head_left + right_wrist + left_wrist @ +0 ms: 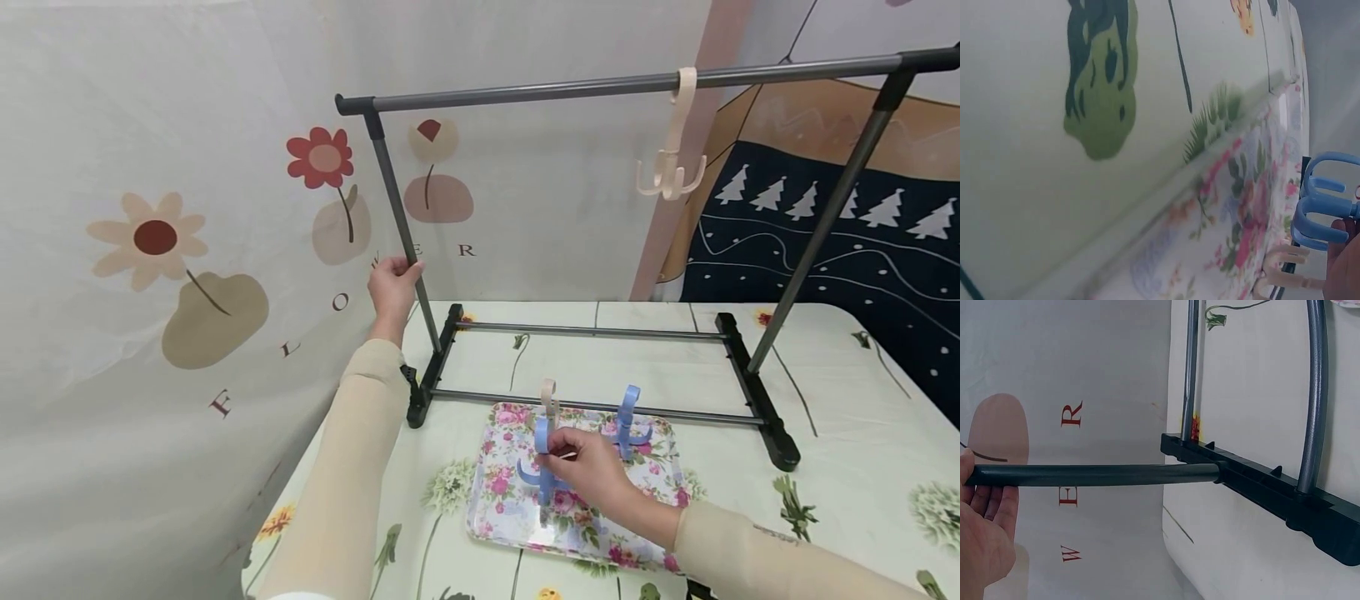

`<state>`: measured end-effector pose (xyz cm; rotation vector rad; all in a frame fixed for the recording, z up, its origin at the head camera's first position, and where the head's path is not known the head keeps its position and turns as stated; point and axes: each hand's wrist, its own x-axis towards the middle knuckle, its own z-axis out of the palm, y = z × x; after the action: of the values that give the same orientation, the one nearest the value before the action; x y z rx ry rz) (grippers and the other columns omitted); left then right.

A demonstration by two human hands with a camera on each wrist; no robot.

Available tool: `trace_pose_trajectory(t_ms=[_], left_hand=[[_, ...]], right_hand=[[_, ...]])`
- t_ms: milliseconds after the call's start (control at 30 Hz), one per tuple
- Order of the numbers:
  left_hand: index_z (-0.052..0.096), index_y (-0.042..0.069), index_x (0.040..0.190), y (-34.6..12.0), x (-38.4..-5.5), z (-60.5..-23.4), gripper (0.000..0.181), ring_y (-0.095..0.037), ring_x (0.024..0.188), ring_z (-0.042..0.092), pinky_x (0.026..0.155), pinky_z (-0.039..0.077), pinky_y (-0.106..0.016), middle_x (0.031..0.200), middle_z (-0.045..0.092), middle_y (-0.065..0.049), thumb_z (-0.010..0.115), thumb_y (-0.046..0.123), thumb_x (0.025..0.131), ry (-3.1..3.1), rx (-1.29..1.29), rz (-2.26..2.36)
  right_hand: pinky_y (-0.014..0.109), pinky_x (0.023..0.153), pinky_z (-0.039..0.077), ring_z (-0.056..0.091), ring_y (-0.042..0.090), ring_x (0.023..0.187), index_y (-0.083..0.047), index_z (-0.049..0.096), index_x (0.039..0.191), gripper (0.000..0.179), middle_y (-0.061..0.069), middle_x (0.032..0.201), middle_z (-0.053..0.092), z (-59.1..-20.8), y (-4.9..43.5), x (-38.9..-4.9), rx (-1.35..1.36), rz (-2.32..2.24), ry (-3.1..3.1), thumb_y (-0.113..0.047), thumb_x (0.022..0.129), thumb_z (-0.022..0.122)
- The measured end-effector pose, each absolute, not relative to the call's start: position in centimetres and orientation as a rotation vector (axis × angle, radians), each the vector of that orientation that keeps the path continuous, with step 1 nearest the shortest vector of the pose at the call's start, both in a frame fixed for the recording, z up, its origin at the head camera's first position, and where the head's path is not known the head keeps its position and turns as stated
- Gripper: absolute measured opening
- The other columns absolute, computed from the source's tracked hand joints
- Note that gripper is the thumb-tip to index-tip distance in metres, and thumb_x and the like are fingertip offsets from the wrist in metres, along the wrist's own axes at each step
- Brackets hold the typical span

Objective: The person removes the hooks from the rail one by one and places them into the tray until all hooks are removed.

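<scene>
My left hand (392,293) holds the slanted left post (1097,475) of a grey metal rack, thumb on one side and fingers behind. Between the fingertips of my right hand (596,467) is a light blue multi-prong hook (545,492), pinched near its upper part over a floral tray (491,500). In the right wrist view the prongs of this blue hook (1319,206) point towards the tray. A second blue hook (626,421) and a beige hook (549,392) are at the tray's back part. Another beige hook (670,171) hangs from the rack's top rail (525,92).
The rack's black feet (753,387) and two lower bars (592,332) stand on a flower-patterned tablecloth (847,500). A printed curtain (225,83) hangs behind and to the left. Dark fabric with white trees (825,258) is at the right.
</scene>
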<state>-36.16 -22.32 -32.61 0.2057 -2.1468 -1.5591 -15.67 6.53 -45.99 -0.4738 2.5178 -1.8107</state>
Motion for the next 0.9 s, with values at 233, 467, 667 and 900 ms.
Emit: trace_pose_trajectory(t_ms=[233,467,667,900], left_hand=[[0.064,0.002,0.114,-22.3,-36.3,-32.7,0.027,-0.025,0.102,0.06,0.093,0.046,-0.039,0.108,0.064,-0.011,0.069,0.021,0.096,-2.144,0.212,-1.566],[0.063,0.002,0.114,-22.2,-36.2,-32.8,0.026,-0.024,0.101,0.06,0.092,0.046,-0.038,0.107,0.064,-0.01,0.068,0.021,0.096,-2.144,0.215,-1.565],[0.063,0.003,0.114,-22.2,-36.2,-32.7,0.026,-0.024,0.102,0.06,0.093,0.046,-0.039,0.108,0.064,-0.01,0.068,0.022,0.096,-2.151,0.22,-1.573],[0.064,0.003,0.116,-22.3,-36.1,-32.7,0.028,-0.024,0.103,0.059,0.094,0.045,-0.039,0.109,0.064,-0.01,0.068,0.023,0.096,-2.16,0.223,-1.571]], right_hand=[[0.024,0.063,0.055,0.069,0.017,0.079,-0.005,0.068,0.083,0.009,0.005,0.087,0.072,-46.9,5.6,-15.8,-0.473,-1.859,2.464,-0.002,0.085,0.076],[0.025,0.068,0.056,0.069,0.017,0.082,-0.007,0.068,0.084,0.011,0.003,0.089,0.07,-47.8,5.3,-15.8,-0.453,-1.826,2.46,-0.001,0.083,0.077],[0.027,0.072,0.057,0.07,0.023,0.087,-0.006,0.067,0.089,0.014,0.004,0.092,0.069,-47.9,5.5,-15.7,-0.494,-1.824,2.41,-0.004,0.082,0.079],[0.027,0.079,0.056,0.068,0.029,0.097,-0.001,0.067,0.104,0.026,0.008,0.103,0.067,-47.3,6.2,-15.4,-0.511,-1.84,2.329,-0.007,0.082,0.08]])
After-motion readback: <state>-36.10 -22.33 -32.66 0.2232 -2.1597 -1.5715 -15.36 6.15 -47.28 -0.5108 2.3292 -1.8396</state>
